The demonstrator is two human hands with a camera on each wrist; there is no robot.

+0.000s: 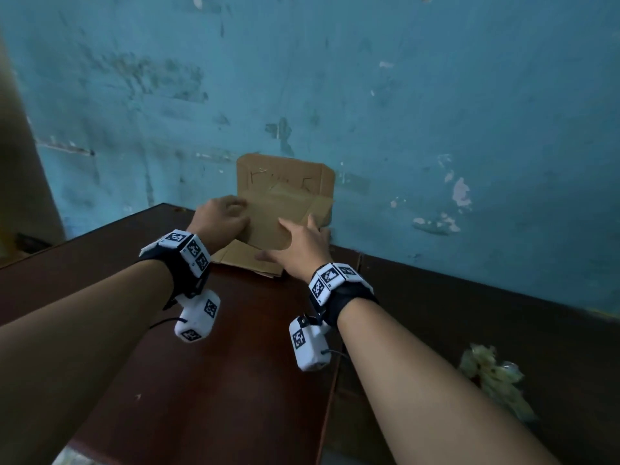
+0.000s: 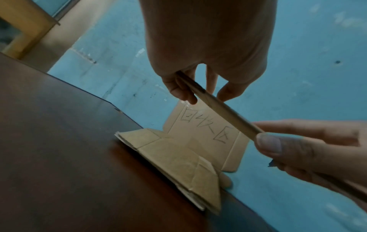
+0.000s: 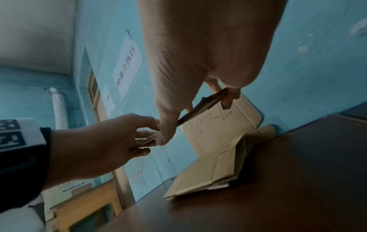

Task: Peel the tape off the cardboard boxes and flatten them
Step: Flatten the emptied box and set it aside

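Note:
Both hands hold one flattened cardboard box [image 1: 271,219] edge-on above the brown table [image 1: 235,364]. My left hand [image 1: 231,216] pinches its left end between thumb and fingers [image 2: 184,92]. At the other end my right hand [image 1: 298,243] grips it, thumb [image 2: 270,142] on one face and fingers behind. Directly under it a stack of flattened boxes [image 2: 174,160] lies at the table's far edge. A cardboard sheet with handwriting [image 1: 285,172] leans upright against the blue wall. I see no tape on the held piece.
The blue wall [image 1: 436,129] stands right behind the stack. Past the table's right edge [image 1: 335,364] a crumpled pale wad [image 1: 493,380] lies on the dark floor. A wooden frame [image 2: 25,28] stands to the left, and a paper notice [image 3: 129,66] hangs on the wall.

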